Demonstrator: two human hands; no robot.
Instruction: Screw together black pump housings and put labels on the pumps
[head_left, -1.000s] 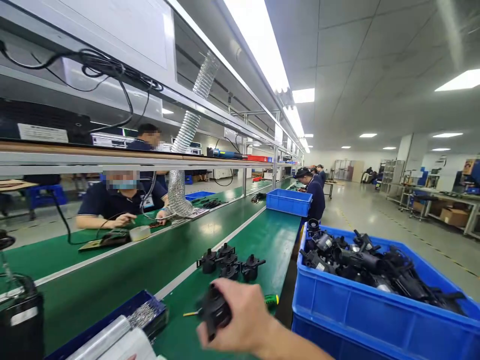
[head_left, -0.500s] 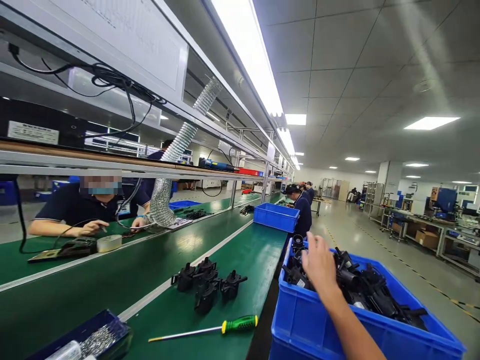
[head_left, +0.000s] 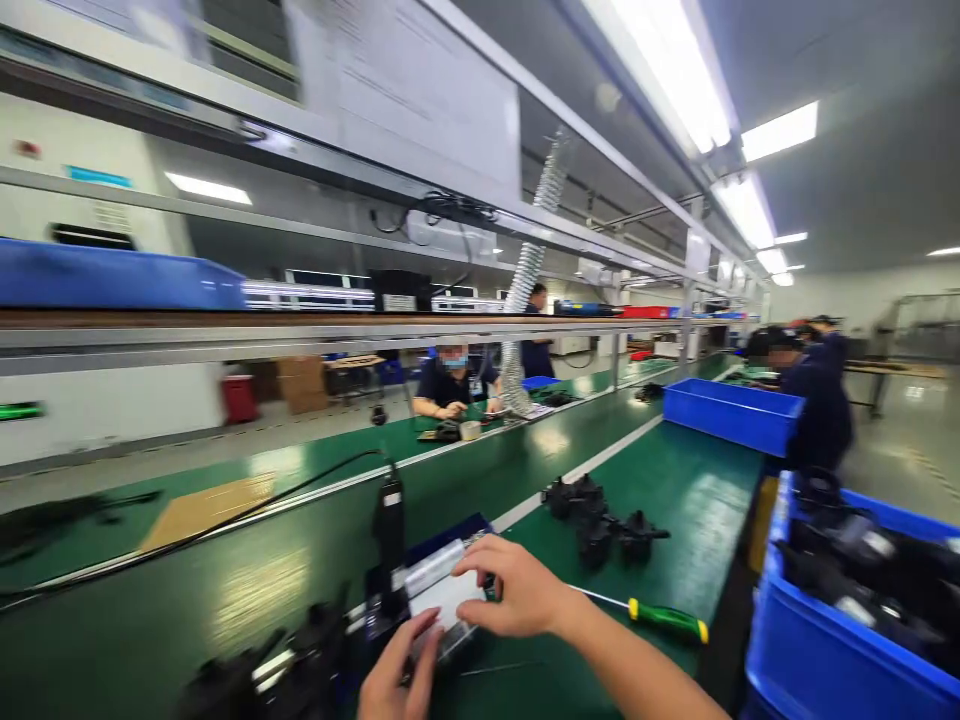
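Low over a small dark blue tray are my two hands. My right hand reaches in from the right, its fingers curved and its thumb apart, with nothing visible between them. At the tray's near side, my left hand has its thumb and forefinger apart, close to a white object whose kind is blurred. A black cylindrical tool with a cable stands upright by the tray. To the right lies a green-and-yellow-handled screwdriver. Beyond it sit several black moulded parts.
A blue bin full of black parts stands at right. Another blue bin is farther along the green bench. Blurred black parts lie at lower left. A co-worker sits across, and others work at the far right.
My view has swung left. My right hand has left the bin of black parts and come over to the small tray. My left hand has come into view.
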